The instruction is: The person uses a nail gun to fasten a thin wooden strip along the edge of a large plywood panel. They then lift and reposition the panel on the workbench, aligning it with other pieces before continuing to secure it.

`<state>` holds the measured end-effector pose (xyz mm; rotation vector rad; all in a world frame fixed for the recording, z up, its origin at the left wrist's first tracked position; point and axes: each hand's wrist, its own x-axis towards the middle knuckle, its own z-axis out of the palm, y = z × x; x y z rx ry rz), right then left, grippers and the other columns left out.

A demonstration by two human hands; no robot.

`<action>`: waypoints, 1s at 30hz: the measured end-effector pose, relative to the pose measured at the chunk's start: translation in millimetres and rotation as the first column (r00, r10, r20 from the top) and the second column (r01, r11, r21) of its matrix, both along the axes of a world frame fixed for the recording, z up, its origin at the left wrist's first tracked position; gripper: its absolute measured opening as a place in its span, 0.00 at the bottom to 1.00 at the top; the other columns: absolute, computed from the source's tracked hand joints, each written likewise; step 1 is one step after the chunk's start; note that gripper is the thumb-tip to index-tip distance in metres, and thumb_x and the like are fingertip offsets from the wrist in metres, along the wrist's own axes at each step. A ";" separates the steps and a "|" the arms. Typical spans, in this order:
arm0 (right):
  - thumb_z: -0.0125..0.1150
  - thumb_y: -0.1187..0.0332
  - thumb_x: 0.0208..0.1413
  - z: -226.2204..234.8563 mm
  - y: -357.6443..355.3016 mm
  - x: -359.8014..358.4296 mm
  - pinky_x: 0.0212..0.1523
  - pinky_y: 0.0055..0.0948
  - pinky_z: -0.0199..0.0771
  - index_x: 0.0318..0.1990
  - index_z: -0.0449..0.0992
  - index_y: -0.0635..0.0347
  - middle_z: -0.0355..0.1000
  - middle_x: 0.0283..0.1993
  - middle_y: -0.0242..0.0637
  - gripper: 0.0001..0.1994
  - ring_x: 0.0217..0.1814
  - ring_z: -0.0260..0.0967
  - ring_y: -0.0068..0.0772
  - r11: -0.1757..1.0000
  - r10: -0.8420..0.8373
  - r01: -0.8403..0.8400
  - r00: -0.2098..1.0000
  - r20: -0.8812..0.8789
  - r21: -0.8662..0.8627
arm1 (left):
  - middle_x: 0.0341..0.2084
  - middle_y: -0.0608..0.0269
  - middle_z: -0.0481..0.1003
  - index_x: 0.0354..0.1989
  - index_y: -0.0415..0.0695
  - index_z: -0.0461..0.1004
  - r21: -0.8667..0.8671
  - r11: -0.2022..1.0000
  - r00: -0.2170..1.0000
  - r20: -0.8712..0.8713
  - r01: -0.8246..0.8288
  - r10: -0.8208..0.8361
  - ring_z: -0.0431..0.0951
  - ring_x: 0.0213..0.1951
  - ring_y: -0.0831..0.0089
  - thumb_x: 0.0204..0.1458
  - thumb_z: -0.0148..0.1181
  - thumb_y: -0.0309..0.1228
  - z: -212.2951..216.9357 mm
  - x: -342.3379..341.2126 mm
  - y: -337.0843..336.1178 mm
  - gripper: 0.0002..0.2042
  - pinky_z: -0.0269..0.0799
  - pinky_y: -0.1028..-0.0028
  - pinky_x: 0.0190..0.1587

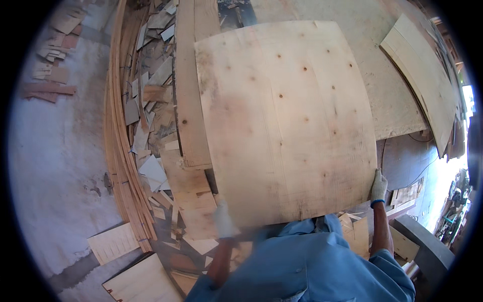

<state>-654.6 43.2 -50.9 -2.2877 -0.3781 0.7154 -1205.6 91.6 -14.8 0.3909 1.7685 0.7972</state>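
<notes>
A large plywood sheet [297, 136], pale with small dark knots, lies in front of me, its near edge close to my body. My right hand [379, 186], in a whitish glove with a blue cuff, is closed on the sheet's right edge near the near corner. At the near left corner, my left hand [224, 220], also gloved, meets the sheet's edge. Motion smears its fingers, so its grip cannot be made out. Part of a long wooden board [188, 121] shows past the sheet's left edge. Beyond the sheet is a broad, dusty wooden surface [397, 108].
Another plywood sheet [420, 75] rests at the far right. Long thin wood strips [121, 151], tied in a bundle, run along the left. Wood offcuts [156, 171] are heaped between them and the board. A grey machine part [422, 241] stands near my right elbow.
</notes>
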 end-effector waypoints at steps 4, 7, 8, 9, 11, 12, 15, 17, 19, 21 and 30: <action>0.52 0.50 0.63 -1.9 1.8 2.8 0.24 0.26 0.57 0.23 0.76 0.66 0.64 0.20 0.23 0.26 0.24 0.56 0.17 1.000 -0.002 0.002 1.000 -0.003 -0.004 | 0.44 0.57 0.73 0.50 0.31 0.71 0.142 0.940 0.923 -0.283 0.310 -0.261 0.71 0.46 0.73 0.66 0.42 0.39 -37.4 -22.5 -18.9 0.21 0.68 0.72 0.50; 0.52 0.50 0.63 1.1 4.2 1.7 0.25 0.25 0.57 0.24 0.76 0.67 0.64 0.20 0.23 0.26 0.24 0.55 0.17 1.000 0.013 -0.013 1.000 0.002 -0.009 | 0.35 0.64 0.71 0.45 0.37 0.72 0.038 0.863 0.802 -0.391 0.504 -0.452 0.69 0.37 0.77 0.66 0.40 0.41 -62.2 -43.1 -38.9 0.19 0.69 0.72 0.40; 0.52 0.50 0.63 -1.7 3.4 5.2 0.25 0.25 0.56 0.24 0.76 0.67 0.64 0.20 0.23 0.26 0.24 0.55 0.17 0.999 0.031 -0.031 0.999 0.016 -0.016 | 0.34 0.65 0.70 0.44 0.38 0.72 0.035 0.908 0.873 -0.291 0.418 -0.391 0.68 0.36 0.77 0.66 0.41 0.41 -64.1 -43.1 -37.6 0.18 0.68 0.72 0.39; 0.52 0.50 0.63 -3.3 3.1 7.7 0.25 0.25 0.56 0.24 0.76 0.67 0.64 0.20 0.23 0.26 0.24 0.55 0.17 0.999 0.050 -0.049 0.998 0.030 -0.023 | 0.33 0.66 0.70 0.43 0.38 0.72 0.021 0.944 0.929 -0.188 0.329 -0.319 0.68 0.35 0.77 0.66 0.41 0.41 -66.2 -42.8 -36.1 0.18 0.68 0.72 0.39; 0.52 0.50 0.63 2.0 10.7 3.2 0.24 0.26 0.55 0.24 0.76 0.67 0.63 0.20 0.23 0.26 0.24 0.55 0.17 0.999 0.016 -0.015 1.000 0.014 -0.033 | 0.42 0.60 0.74 0.46 0.32 0.73 0.068 0.989 0.986 -0.103 0.134 -0.127 0.72 0.43 0.73 0.66 0.43 0.38 -7.4 -2.3 8.0 0.19 0.68 0.71 0.47; 0.52 0.50 0.63 6.2 14.9 0.0 0.24 0.26 0.55 0.24 0.76 0.67 0.63 0.20 0.23 0.26 0.24 0.54 0.17 0.999 0.003 -0.003 1.000 0.006 -0.041 | 0.46 0.57 0.76 0.48 0.29 0.74 0.083 0.996 0.998 -0.058 0.029 -0.024 0.74 0.47 0.71 0.65 0.44 0.37 14.9 11.6 21.2 0.20 0.69 0.70 0.51; 0.51 0.49 0.63 1.2 22.0 -2.0 0.23 0.26 0.54 0.24 0.76 0.67 0.63 0.20 0.22 0.27 0.23 0.54 0.17 1.000 -0.007 0.007 1.000 0.001 0.023 | 0.47 0.58 0.75 0.49 0.30 0.73 0.124 0.989 0.990 -0.123 0.085 -0.070 0.74 0.48 0.71 0.65 0.44 0.38 -15.9 -4.8 20.6 0.20 0.68 0.71 0.52; 0.50 0.49 0.63 4.7 31.1 -1.5 0.23 0.26 0.55 0.24 0.76 0.67 0.63 0.20 0.23 0.27 0.23 0.55 0.17 1.000 0.011 -0.011 1.000 -0.017 0.001 | 0.39 0.67 0.72 0.46 0.36 0.75 0.151 0.986 0.993 -0.106 0.072 -0.056 0.70 0.43 0.78 0.65 0.46 0.41 -31.8 -13.5 20.5 0.19 0.67 0.74 0.48; 0.50 0.50 0.63 7.5 35.4 -4.2 0.24 0.26 0.56 0.24 0.76 0.67 0.64 0.20 0.23 0.27 0.23 0.56 0.17 1.000 0.018 -0.018 1.000 -0.014 0.002 | 0.35 0.72 0.71 0.45 0.38 0.75 0.184 0.983 0.997 -0.071 0.029 -0.016 0.68 0.40 0.81 0.65 0.47 0.42 -41.1 -19.6 21.0 0.18 0.67 0.76 0.46; 0.50 0.50 0.63 3.3 38.5 -7.4 0.24 0.26 0.58 0.24 0.76 0.67 0.65 0.20 0.24 0.26 0.24 0.57 0.18 0.999 0.021 -0.021 1.000 0.017 0.030 | 0.34 0.71 0.72 0.44 0.38 0.76 0.218 0.974 0.998 -0.012 -0.054 0.058 0.69 0.40 0.81 0.65 0.48 0.42 -46.5 -17.3 24.9 0.18 0.67 0.75 0.46; 0.50 0.51 0.64 26.2 34.1 -15.4 0.24 0.28 0.58 0.23 0.75 0.69 0.65 0.19 0.26 0.27 0.23 0.56 0.19 0.994 0.104 -0.103 0.993 0.053 -0.026 | 0.45 0.60 0.75 0.49 0.30 0.73 0.174 0.963 0.945 -0.290 0.207 -0.151 0.71 0.46 0.73 0.65 0.47 0.41 -52.6 -31.0 14.8 0.22 0.66 0.70 0.51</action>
